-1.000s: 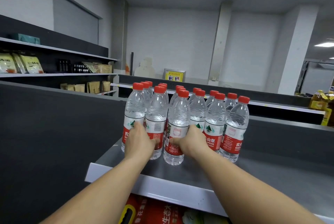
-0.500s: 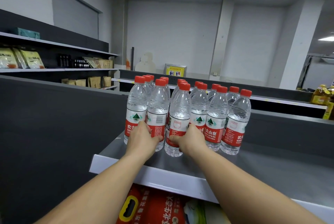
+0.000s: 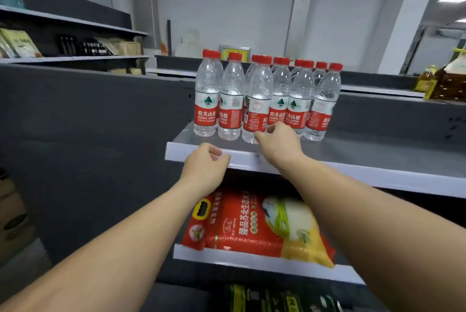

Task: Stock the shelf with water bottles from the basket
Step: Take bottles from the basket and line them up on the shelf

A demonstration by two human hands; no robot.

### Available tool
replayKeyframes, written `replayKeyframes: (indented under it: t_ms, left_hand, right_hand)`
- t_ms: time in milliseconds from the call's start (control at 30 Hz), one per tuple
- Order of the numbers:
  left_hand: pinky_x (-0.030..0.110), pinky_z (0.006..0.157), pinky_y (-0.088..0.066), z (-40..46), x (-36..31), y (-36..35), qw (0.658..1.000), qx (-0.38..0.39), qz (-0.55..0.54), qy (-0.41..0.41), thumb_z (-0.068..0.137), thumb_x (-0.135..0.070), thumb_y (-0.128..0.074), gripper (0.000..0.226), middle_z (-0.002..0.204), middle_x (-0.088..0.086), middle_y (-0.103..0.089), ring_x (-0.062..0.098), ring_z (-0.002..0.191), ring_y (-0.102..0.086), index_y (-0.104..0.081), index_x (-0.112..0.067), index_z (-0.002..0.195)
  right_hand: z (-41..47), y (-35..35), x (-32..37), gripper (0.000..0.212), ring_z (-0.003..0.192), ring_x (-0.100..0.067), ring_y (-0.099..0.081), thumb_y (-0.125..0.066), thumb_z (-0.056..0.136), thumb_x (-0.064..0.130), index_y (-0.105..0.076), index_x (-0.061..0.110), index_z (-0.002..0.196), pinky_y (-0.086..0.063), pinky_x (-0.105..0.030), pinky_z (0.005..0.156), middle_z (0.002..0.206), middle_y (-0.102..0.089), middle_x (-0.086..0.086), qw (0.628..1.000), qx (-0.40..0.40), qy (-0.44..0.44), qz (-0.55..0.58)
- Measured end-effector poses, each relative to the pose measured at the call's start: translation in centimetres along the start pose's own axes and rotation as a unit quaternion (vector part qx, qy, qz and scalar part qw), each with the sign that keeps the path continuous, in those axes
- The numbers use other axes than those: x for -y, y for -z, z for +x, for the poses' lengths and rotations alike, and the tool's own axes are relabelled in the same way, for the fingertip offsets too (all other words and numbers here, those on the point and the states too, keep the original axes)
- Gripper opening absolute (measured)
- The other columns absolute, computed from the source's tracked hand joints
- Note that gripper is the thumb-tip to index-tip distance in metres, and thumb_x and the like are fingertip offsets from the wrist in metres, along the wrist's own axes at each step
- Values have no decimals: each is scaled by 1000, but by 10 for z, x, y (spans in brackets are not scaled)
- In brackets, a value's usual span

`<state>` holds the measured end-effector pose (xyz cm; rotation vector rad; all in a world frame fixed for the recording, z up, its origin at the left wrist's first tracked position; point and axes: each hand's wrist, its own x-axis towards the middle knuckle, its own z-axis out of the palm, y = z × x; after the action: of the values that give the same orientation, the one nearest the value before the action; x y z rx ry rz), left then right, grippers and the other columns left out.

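Water bottles (image 3: 262, 102) upright on shelf (image 3: 353, 158) | left hand (image 3: 205, 166) empty — right hand (image 3: 277, 141) beside them

Water bottles (image 3: 264, 100) clustered at left end of grey shelf (image 3: 378, 155), several rows deep, blocking reach toward back there. Bare shelf surface right of cluster: open for entry from front. Narrow bare strip between front bottle row and shelf lip. Left hand (image 3: 205, 163) at lip, empty, fingers curled; right hand (image 3: 278, 141) over strip, fingertips at front bottles. Dark panel (image 3: 88, 122) closes left side. Below: rice bag (image 3: 254, 223) fills lower shelf (image 3: 252, 260) front, overhanging its edge.
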<state>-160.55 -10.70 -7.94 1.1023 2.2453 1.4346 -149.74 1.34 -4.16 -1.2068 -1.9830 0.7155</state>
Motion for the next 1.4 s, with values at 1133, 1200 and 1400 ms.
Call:
replayKeyframes:
  t_ms: [1133,1200,1400]
  left_hand:
    - [34,71,-55,-360,539,-197,881,296,104,354,98,-28,-51,29,96,12,-69,29,88,-68,-63,-7,114]
    - [34,65,-54,-363,561,-210,877,311,112,349,99,-28,-48,30,82,11,-67,27,77,-66,-64,-6,112]
    - [17,42,-33,-371,636,-250,864,326,131,360,90,-32,-56,29,65,-2,-57,12,55,-58,-59,-7,104]
  right_hand:
    - [-423,-282,-433,38,72,-26,-61,-57,95,47,-59,15,75,-57,-54,86,72,-58,-7,865,315,-389,16]
    - [-437,-305,-456,37,78,-34,-66,-55,97,46,-59,12,80,-57,-56,88,79,-59,-13,856,322,-404,7]
    - [-484,-373,-530,45,86,-32,-63,-50,97,51,-57,15,71,-55,-57,93,89,-64,-16,820,342,-458,-26]
